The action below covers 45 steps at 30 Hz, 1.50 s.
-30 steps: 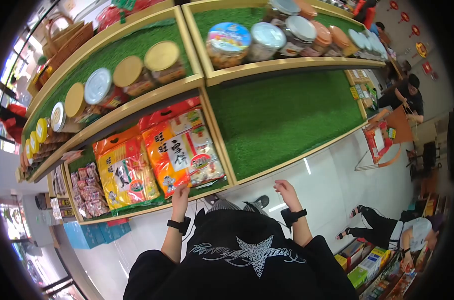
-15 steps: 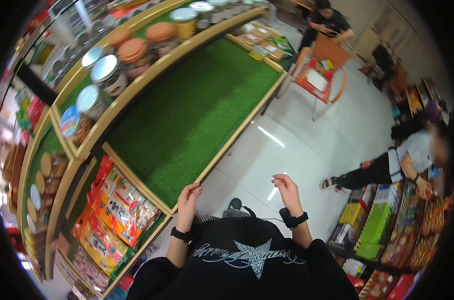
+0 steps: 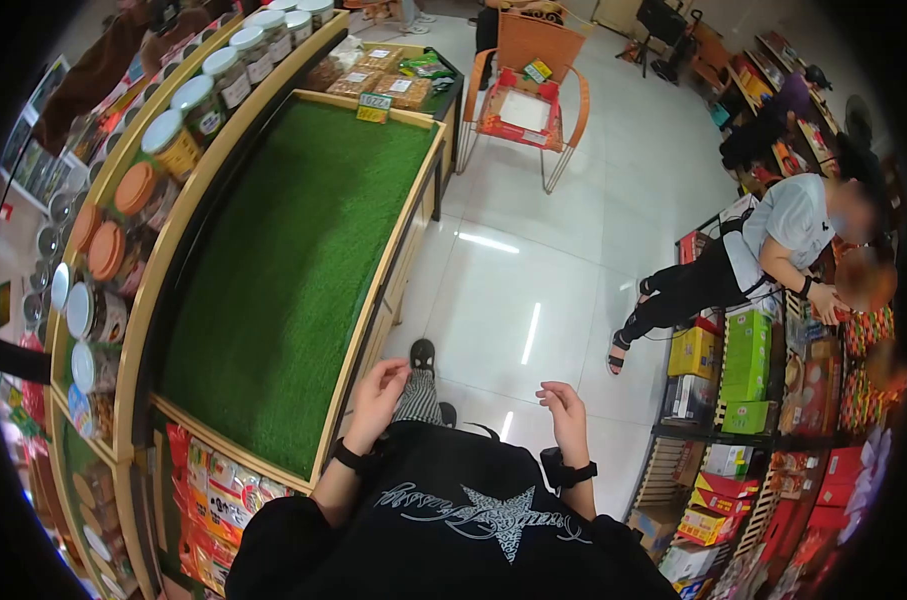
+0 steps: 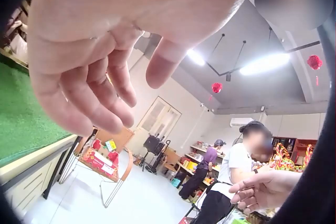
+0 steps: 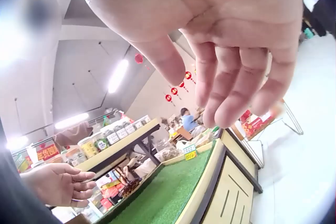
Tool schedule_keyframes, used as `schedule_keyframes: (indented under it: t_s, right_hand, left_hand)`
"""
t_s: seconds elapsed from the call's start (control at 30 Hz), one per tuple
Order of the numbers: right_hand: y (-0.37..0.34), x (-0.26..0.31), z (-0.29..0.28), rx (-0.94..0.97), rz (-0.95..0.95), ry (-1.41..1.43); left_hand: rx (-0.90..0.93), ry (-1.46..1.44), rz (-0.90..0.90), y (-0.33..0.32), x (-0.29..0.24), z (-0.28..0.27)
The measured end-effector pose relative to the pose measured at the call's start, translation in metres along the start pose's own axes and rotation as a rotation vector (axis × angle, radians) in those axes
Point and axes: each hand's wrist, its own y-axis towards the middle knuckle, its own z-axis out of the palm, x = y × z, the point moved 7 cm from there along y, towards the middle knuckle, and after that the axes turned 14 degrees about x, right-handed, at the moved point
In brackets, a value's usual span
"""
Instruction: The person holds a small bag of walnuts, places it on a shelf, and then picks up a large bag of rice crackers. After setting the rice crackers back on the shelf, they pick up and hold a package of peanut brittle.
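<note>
My left hand hovers in front of my body, near the wooden edge of a shelf lined with green turf. Its fingers hang loosely bent with nothing in them, as the left wrist view shows up close. Out over the tiled floor is my right hand, also holding nothing, its fingers relaxed. Bags of rice crackers in red and orange packaging lie in the shelf section left of my left hand. A small price tag stands at the far end of the turf.
Lidded jars line the upper shelf on the left. An orange chair carrying a red box stands ahead. To the right, a person in a white shirt stands by shelves of boxed goods. Pale tiles cover the aisle.
The view has swung right, from the cracker bags along the turf shelf to the aisle and chair. Both hands stay raised and loose; the left has left the cracker bag's edge.
</note>
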Motion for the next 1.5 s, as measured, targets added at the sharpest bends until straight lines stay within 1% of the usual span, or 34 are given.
schedule_keyframes:
  t_s: [0.07, 0.13, 0.23, 0.3, 0.4, 0.47, 0.5, 0.57, 0.77, 0.9, 1.0, 1.07, 1.13, 1.23, 1.3, 1.37, 1.43, 1.5]
  right_hand:
    - [0.010, 0.002, -0.002, -0.007, 0.007, 0.035]
    - [0.029, 0.017, -0.004, -0.034, 0.009, 0.007]
    - [0.068, 0.041, -0.004, -0.046, -0.081, -0.020]
    - [0.097, 0.057, -0.001, -0.043, -0.112, -0.044]
    - [0.144, 0.089, 0.005, -0.014, -0.166, -0.082]
    - [0.171, 0.103, 0.010, 0.010, -0.181, -0.104]
    - [0.182, 0.109, 0.011, 0.016, -0.185, -0.104]
    - [0.203, 0.122, 0.012, -0.004, -0.184, -0.199]
    - [0.245, 0.114, 0.021, -0.019, -0.145, -0.129]
    - [0.266, 0.111, 0.021, -0.006, -0.108, -0.096]
    - [0.290, 0.112, 0.010, 0.013, -0.090, -0.118]
    - [0.312, 0.118, -0.001, 0.018, -0.110, -0.112]
    - [0.338, 0.129, -0.014, 0.033, -0.137, -0.127]
    - [0.378, 0.148, -0.037, 0.066, -0.154, -0.172]
    - [0.402, 0.163, -0.055, 0.086, -0.166, -0.199]
    - [0.425, 0.186, -0.076, 0.079, -0.220, -0.242]
    - [0.445, 0.203, -0.098, 0.069, -0.235, -0.272]
    - [0.459, 0.215, -0.120, 0.059, -0.264, -0.298]
  left_hand:
    - [0.014, -0.037, 0.051, 0.019, -0.010, 0.002]
    - [0.040, -0.022, 0.072, 0.039, -0.018, 0.002]
    - [0.059, 0.020, 0.122, 0.071, -0.034, -0.005]
    - [0.042, 0.142, 0.177, 0.096, -0.051, -0.016]
    - [-0.048, 0.131, 0.243, 0.131, -0.076, -0.039]
    - [-0.111, 0.130, 0.232, 0.150, -0.089, -0.054]
    - [-0.117, 0.132, 0.235, 0.157, -0.096, -0.058]
    - [-0.118, 0.166, 0.208, 0.174, -0.107, -0.067]
    - [-0.080, 0.206, 0.158, 0.217, -0.102, -0.080]
    - [-0.042, 0.220, 0.127, 0.243, -0.113, -0.073]
    - [-0.035, 0.232, 0.120, 0.266, -0.118, -0.065]
    - [-0.043, 0.248, 0.129, 0.286, -0.121, -0.058]
    - [-0.063, 0.241, 0.188, 0.307, -0.124, -0.050]
    - [-0.095, 0.284, 0.193, 0.341, -0.142, -0.034]
    - [-0.116, 0.255, 0.206, 0.364, -0.153, -0.021]
    - [-0.126, 0.235, 0.235, 0.391, -0.165, -0.008]
    - [-0.122, 0.167, 0.245, 0.418, -0.168, 0.008]
    - [-0.115, 0.176, 0.256, 0.441, -0.176, 0.022]
